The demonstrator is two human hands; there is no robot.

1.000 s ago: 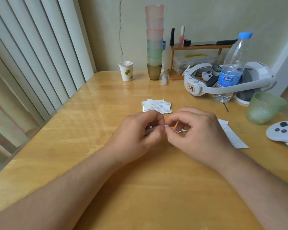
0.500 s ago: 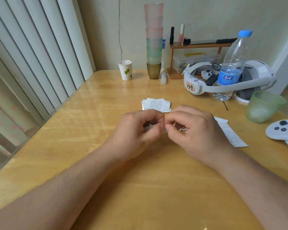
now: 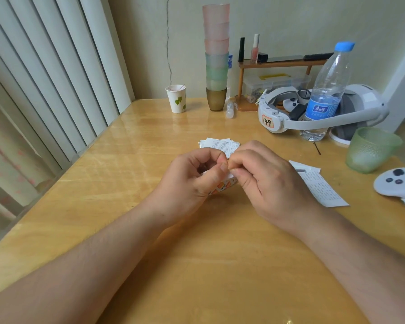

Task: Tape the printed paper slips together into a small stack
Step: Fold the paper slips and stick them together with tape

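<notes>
While my left hand curls round a small tape roll with orange print, my right hand pinches at its top edge, fingertips meeting. Just beyond lies the stack of printed slips on the table; a long slip rests right.

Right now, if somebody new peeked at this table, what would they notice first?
Probably the two hands meeting mid-table: the left hand and right hand pinch a small orange-and-white tape roll between them. Just behind them lies a little stack of printed paper slips. At the back, a tall tower of pastel cups rises by the wall, with a white headset and a water bottle to its right.
</notes>
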